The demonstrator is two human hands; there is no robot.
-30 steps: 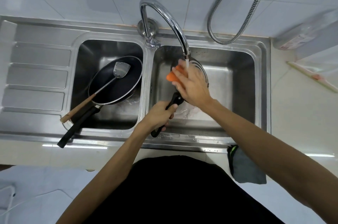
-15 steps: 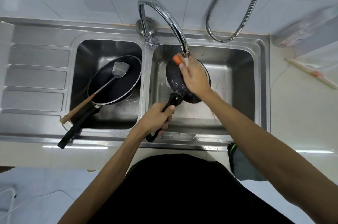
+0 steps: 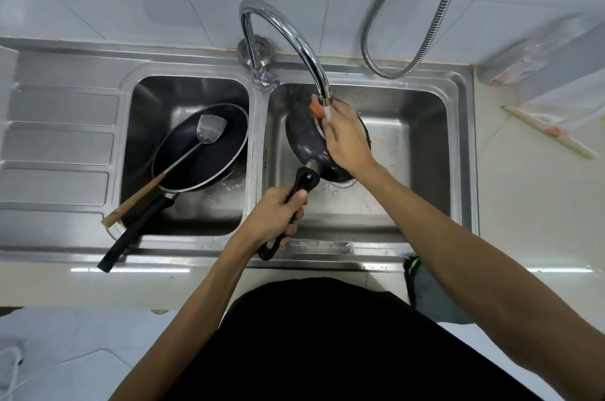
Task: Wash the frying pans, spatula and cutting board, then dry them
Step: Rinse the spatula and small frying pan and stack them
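In the left basin (image 3: 157,96) the big frying pan (image 3: 222,165) lies untouched, the spatula (image 3: 165,173) resting across it, both exactly where they were a second ago and, I'd guess, yet to be washed. The left hand (image 3: 275,217) keeps its fingers wrapped tight round the handle (image 3: 302,183) of the small frying pan (image 3: 304,138), which sits tilted in the right basin (image 3: 409,138) under the running tap (image 3: 294,37). What has moved is the right hand (image 3: 347,142): fingers curled on an orange sponge (image 3: 316,107), it has scrubbed from the near side up to the far rim. That suggests this pan is nearly covered. The pan looks dark, wet and glossy. No cutting board is in view.
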